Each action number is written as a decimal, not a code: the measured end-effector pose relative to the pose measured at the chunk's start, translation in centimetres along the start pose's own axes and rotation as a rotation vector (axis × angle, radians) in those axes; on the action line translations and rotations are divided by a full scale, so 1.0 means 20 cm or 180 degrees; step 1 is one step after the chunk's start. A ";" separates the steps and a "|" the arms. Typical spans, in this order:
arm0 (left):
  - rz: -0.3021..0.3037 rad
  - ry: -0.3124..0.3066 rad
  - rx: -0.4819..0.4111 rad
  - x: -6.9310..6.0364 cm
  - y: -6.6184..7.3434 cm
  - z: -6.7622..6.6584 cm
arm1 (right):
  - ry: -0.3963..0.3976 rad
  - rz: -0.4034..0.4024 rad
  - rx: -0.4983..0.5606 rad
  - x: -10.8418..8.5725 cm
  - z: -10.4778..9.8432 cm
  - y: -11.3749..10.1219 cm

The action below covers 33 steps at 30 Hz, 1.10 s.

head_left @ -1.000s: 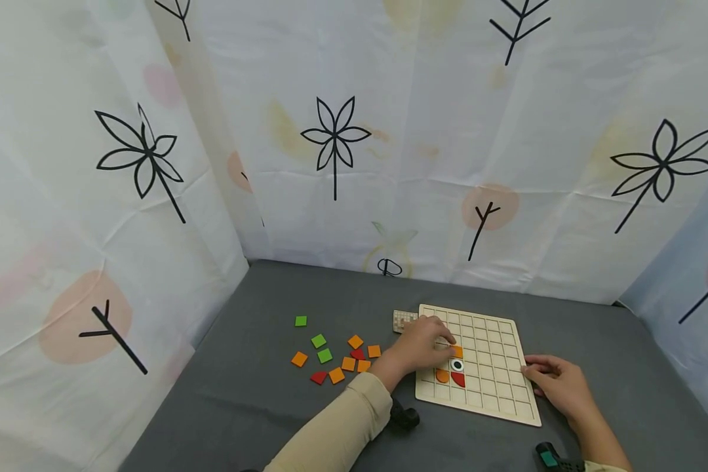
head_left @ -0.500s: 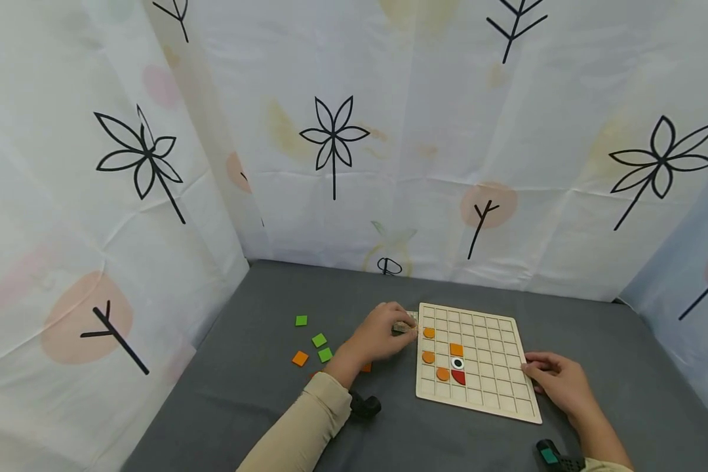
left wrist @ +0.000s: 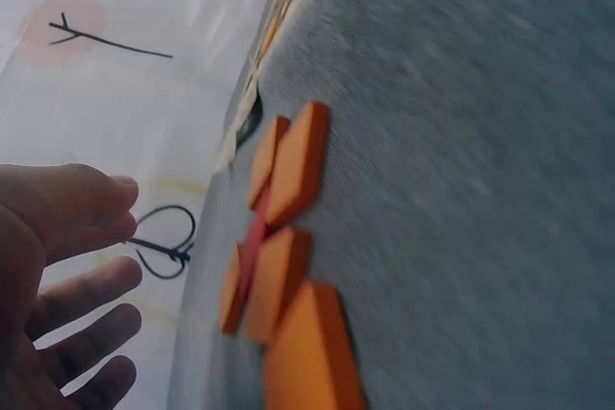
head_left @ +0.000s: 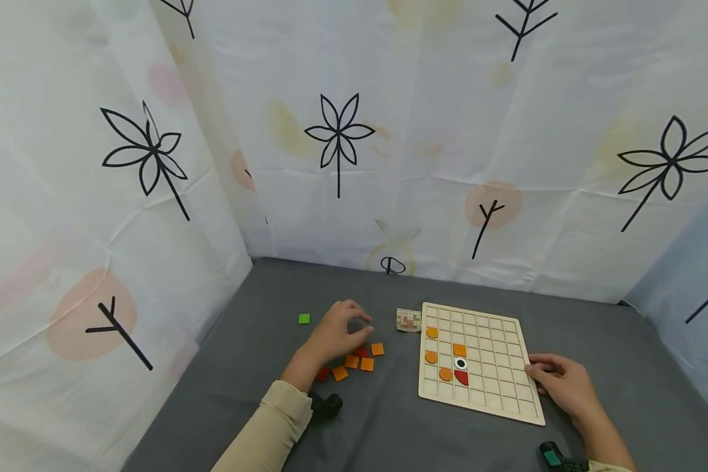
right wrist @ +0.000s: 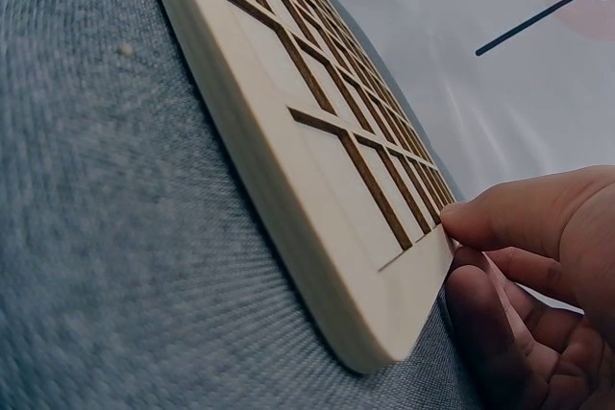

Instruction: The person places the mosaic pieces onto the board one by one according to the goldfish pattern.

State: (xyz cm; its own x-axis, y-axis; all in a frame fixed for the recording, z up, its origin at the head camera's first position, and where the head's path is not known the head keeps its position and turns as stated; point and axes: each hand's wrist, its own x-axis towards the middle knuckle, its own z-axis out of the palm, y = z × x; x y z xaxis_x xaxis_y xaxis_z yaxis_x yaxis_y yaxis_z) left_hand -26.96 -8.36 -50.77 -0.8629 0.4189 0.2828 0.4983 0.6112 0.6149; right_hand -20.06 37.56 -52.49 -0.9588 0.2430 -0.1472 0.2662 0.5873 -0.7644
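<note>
My left hand (head_left: 333,334) hovers over the loose tiles at the board's left, its fingers loosely bent and thumb apart. In the left wrist view its fingers hold nothing, beside orange square tiles (left wrist: 298,170) and a red tile (left wrist: 256,242). A wooden grid board (head_left: 501,387) lies on the table. My right hand (head_left: 566,387) pinches the board's right edge, thumb on top, as the right wrist view shows. On the board sit several orange round tiles (head_left: 445,374), an orange square tile (head_left: 459,350), a white eye tile (head_left: 460,363) and a red quarter-round tile (head_left: 461,378).
A small patterned card (head_left: 409,320) lies against the board's left edge. One green square tile (head_left: 304,318) sits at the far left; my left hand and arm hide other tiles. Patterned cloth (head_left: 425,144) hangs around the grey table (head_left: 448,446).
My left hand has moved left, from over the board, past the card, to the loose tiles. The board's left tiles and the card have come into sight. My right hand stays at the board's edge.
</note>
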 end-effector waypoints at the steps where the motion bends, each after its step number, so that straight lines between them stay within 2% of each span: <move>1: -0.0018 -0.0016 -0.0012 -0.01 -0.01 -0.01 | -0.0018 -0.0005 0.0006 0.00 0.00 0.00; 7: -0.0116 -0.0005 0.0098 -0.08 -0.07 -0.04 | -0.0080 -0.0028 0.0002 0.00 -0.01 -0.01; 15: -0.0376 0.0105 0.0061 -0.20 -0.16 -0.13 | -0.0062 -0.0074 -0.0003 0.00 -0.01 -0.02; 24: -0.0165 0.0279 0.0066 -0.33 -0.26 -0.19 | -0.0098 -0.0094 0.0011 -0.01 -0.02 -0.01; 33: -0.0228 0.0191 0.0081 -0.45 -0.24 -0.21 | -0.0142 -0.0064 0.0020 -0.01 -0.01 0.00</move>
State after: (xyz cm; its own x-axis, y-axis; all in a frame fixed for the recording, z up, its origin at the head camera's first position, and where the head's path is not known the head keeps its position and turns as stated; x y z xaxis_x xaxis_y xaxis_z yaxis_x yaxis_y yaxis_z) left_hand -21.97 -17.88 -53.04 -0.8995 0.3329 0.2829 0.4364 0.6553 0.6166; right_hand -19.94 37.67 -52.25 -0.9675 0.1965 -0.1593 0.2462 0.5867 -0.7715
